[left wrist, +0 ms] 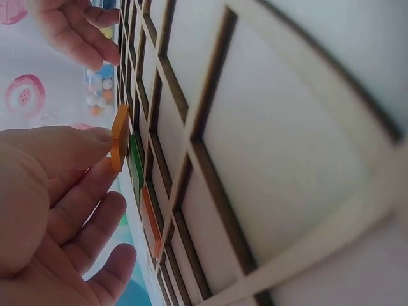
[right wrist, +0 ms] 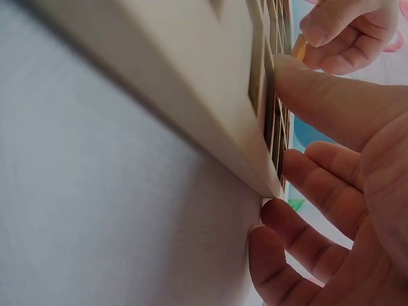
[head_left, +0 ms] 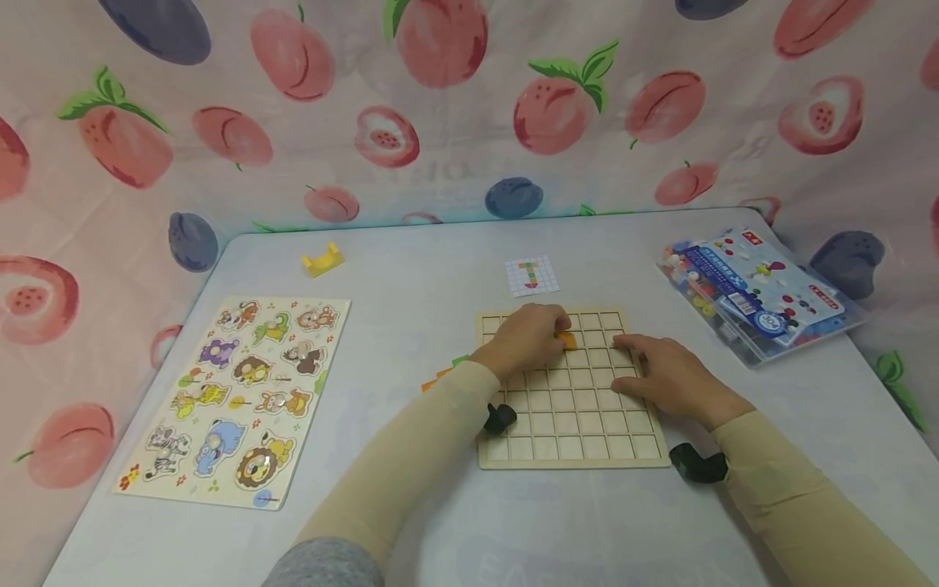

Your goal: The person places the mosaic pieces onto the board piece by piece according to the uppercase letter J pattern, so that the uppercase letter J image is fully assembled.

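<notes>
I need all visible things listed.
grid board: 1, pale, centre
held tile: 1, orange, above board
set tiles: 2+, green, orange, in board
loose tiles: 2+, green, orange, board's left
card: 1, white, behind board
animal puzzle: 1, cream, left
curved piece: 1, yellow, back left
plastic box: 1, clear, right
table: 1, white, below
backdrop: 1, pink, behind
sleeves: 2, beige, forearms
wrist devices: 2, black, wrists
left hand: 1, pinching held tile
right hand: 1, board's right edge

we've got a matt wood grid board (head_left: 575, 424) under the left hand (head_left: 528, 336), a smooth orange tile (left wrist: 119, 138) in its grip, plus a glossy clear plastic box (head_left: 766, 293) beyond the right hand (head_left: 671, 379).
</notes>
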Demonstrator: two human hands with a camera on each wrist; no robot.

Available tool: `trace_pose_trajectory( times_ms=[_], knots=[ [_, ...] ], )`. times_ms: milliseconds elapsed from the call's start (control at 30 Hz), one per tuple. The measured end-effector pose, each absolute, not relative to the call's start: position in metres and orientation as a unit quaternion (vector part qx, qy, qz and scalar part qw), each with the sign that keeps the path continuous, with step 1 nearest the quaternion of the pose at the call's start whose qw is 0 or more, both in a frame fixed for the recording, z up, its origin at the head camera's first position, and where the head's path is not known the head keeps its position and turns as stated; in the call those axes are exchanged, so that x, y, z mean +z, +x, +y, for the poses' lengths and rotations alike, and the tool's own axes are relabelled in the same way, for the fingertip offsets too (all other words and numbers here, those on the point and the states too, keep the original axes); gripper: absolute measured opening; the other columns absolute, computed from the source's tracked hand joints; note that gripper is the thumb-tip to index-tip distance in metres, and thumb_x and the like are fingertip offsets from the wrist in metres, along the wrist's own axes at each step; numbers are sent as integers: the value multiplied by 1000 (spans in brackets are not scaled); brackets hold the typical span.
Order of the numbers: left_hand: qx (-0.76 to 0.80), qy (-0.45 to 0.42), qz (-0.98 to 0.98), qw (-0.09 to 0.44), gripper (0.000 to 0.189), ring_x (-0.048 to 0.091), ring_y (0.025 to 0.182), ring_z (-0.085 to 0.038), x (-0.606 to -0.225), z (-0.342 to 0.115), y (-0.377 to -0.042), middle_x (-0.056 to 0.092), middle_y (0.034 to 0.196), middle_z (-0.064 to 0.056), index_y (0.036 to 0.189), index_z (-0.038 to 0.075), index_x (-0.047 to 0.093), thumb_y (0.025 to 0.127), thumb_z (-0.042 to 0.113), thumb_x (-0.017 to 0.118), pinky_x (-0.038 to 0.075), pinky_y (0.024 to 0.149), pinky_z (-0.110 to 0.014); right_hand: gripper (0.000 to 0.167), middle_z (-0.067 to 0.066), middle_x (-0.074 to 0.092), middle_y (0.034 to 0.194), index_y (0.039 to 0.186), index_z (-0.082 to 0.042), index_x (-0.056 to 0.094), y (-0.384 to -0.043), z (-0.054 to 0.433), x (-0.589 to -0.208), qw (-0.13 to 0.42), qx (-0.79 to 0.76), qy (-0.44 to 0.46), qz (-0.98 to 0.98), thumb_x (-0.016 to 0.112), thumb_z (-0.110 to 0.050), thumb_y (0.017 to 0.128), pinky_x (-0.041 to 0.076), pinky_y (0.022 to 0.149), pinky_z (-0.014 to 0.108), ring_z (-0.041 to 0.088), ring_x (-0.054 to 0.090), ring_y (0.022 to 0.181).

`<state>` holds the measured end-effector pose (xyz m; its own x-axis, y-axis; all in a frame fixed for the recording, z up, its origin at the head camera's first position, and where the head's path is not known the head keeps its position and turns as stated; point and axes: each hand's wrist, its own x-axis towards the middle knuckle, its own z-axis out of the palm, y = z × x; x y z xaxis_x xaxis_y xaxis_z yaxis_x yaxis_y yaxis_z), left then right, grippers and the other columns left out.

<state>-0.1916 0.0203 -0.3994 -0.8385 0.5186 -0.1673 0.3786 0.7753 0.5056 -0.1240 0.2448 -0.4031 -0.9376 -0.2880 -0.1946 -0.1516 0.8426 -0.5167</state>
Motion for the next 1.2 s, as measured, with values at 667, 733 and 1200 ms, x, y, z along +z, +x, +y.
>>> trace_pose_trajectory(
  times_ms=[667, 733, 1200],
  knots=[
    [242, 238, 931, 136, 26, 61, 103, -13, -403, 27, -194, 68, 115, 0, 122, 11, 68, 96, 18, 67, 48, 88, -25, 68, 30, 55, 133, 142, 5, 49, -124, 244, -404, 126, -254, -121, 951, 75, -31, 90, 38, 100, 63, 48, 49, 121],
    [242, 239, 930, 135, 26, 61, 102, -12, -404, 28, -194, 68, 114, 0, 121, 11, 68, 96, 18, 67, 48, 88, -25, 68, 29, 56, 132, 142, 5, 49, -124, 244, -405, 125, -254, -122, 951, 75, -31, 90, 38, 100, 62, 48, 50, 121],
    [246, 239, 929, 141, 26, 60, 101, -12, -403, 30, -193, 68, 114, 0, 122, 11, 68, 97, 18, 66, 48, 89, -25, 69, 28, 57, 129, 142, 3, 49, -124, 244, -404, 132, -251, -115, 952, 75, -32, 90, 39, 98, 62, 46, 50, 119]
  ],
)
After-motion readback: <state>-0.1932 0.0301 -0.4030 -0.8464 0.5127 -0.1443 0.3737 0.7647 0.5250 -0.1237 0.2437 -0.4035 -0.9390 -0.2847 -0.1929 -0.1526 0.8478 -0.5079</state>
